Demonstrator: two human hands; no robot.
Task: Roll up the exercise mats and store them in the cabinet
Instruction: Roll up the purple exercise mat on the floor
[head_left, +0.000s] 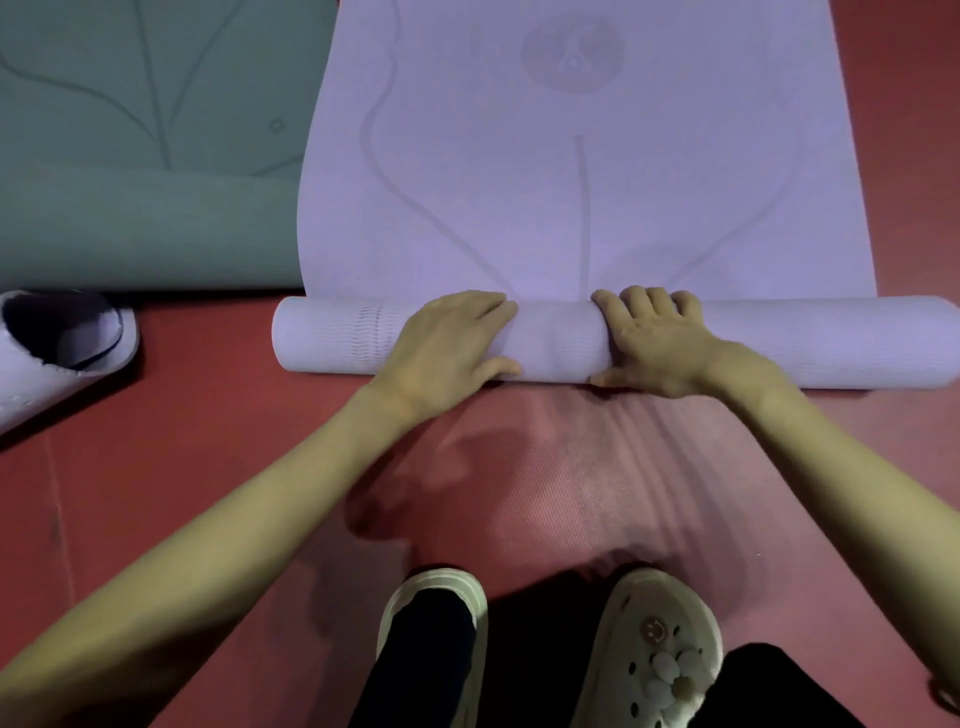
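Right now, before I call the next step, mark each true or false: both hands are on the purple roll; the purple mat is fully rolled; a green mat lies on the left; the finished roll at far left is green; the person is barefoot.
1. Both hands are on the purple roll. True: the left hand and right hand lie over it.
2. The purple mat is fully rolled. False: a long flat stretch remains beyond the roll.
3. A green mat lies on the left. True.
4. The finished roll at far left is green. False: it is purple.
5. The person is barefoot. False: they wear pale clogs.
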